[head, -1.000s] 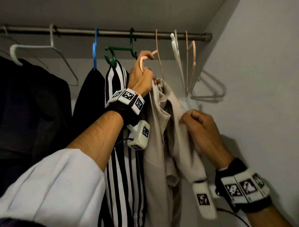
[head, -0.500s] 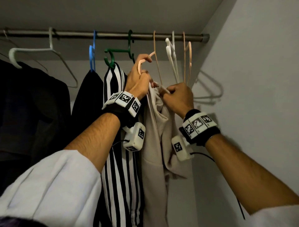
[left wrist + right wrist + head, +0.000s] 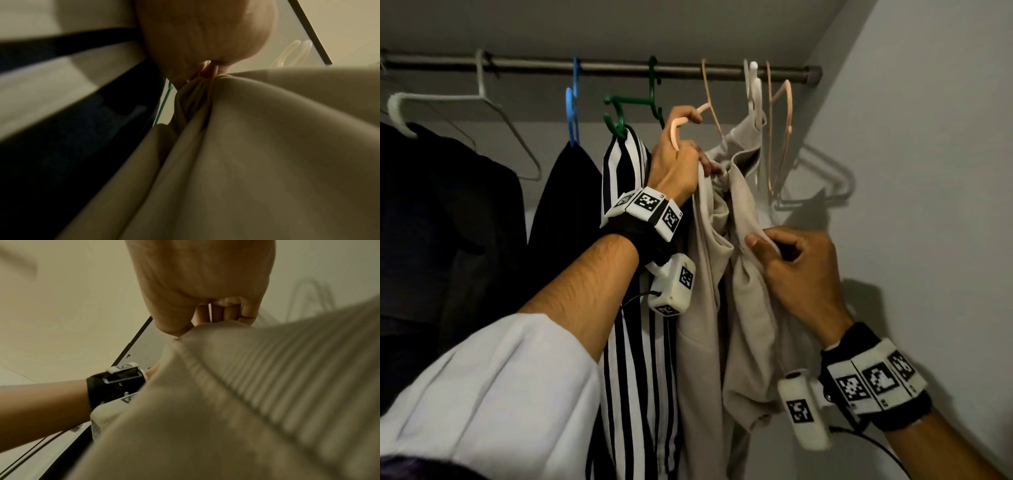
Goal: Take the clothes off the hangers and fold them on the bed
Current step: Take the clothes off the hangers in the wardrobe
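A beige garment (image 3: 709, 308) hangs bunched from a peach hanger (image 3: 681, 128) on the closet rod (image 3: 599, 66). My left hand (image 3: 676, 161) is raised and grips that hanger's shoulder together with the top of the garment (image 3: 246, 146). Lower and to the right, my right hand (image 3: 787, 260) pinches a fold of the same beige cloth (image 3: 226, 402) between thumb and curled fingers, and the cloth runs taut up toward the rod. A black-and-white striped garment (image 3: 637, 359) hangs from a green hanger (image 3: 633, 102) just left of it.
Dark clothes (image 3: 448, 222) hang at the left under a white hanger (image 3: 458, 113) and a blue hanger (image 3: 573, 109). Bare white and peach hangers (image 3: 767, 113) crowd the rod's right end. The closet's side wall (image 3: 928, 171) stands close on the right.
My right hand has dropped from beside the hanger's top to lower on the beige garment, drawing its cloth down and to the right. My left hand has kept its hold on the hanger.
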{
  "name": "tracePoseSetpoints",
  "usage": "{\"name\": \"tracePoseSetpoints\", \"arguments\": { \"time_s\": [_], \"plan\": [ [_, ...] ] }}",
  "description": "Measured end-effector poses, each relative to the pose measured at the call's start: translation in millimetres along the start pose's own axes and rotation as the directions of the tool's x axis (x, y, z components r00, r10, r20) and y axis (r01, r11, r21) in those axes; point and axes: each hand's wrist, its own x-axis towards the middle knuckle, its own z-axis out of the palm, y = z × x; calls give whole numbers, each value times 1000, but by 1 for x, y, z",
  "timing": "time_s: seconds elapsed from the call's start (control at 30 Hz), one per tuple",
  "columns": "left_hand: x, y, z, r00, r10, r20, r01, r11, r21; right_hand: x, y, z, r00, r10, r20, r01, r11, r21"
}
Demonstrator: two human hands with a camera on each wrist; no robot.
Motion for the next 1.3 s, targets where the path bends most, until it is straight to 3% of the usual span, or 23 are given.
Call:
{"name": "tracePoseSetpoints", "arguments": {
  "time_s": [0.3,0.5,0.57,0.63,0.77,0.87,0.97,1.1,1.2,1.3],
  "plan": [
    [1,-4,-5,1000,0,-2,0,998,63,-27,-12,-3,993,-58,106,54,998,37],
    [1,-3,-2,999,12,-36,-9,998,57,-3,-15,-2,990,94,106,-99,994,50],
    [0,-5,-3,999,40,-26,-38,998,54,15,-18,0,982,184,39,-183,983,-11],
    [1,-8,-5,999,53,-14,-52,998,41,33,-22,2,978,187,-88,-202,955,-218],
    [1,-7,-6,998,54,6,-55,997,49,60,-24,6,960,-94,-265,-46,878,-477],
    [0,-5,-6,998,50,24,-51,997,64,76,-17,19,976,-136,-172,52,906,-420],
    [1,-6,-8,999,41,33,-44,997,66,92,-12,37,994,105,19,-92,934,-345],
    [1,-6,-9,999,20,40,-21,999,45,119,-2,54,917,338,210,-251,901,-353],
    [-1,-6,-10,999,24,42,-26,999,42,130,3,62,890,340,303,-220,904,-368],
    [-1,-7,-11,999,39,36,-40,999,29,123,9,66,958,217,186,-146,931,-336]
  ]
}}
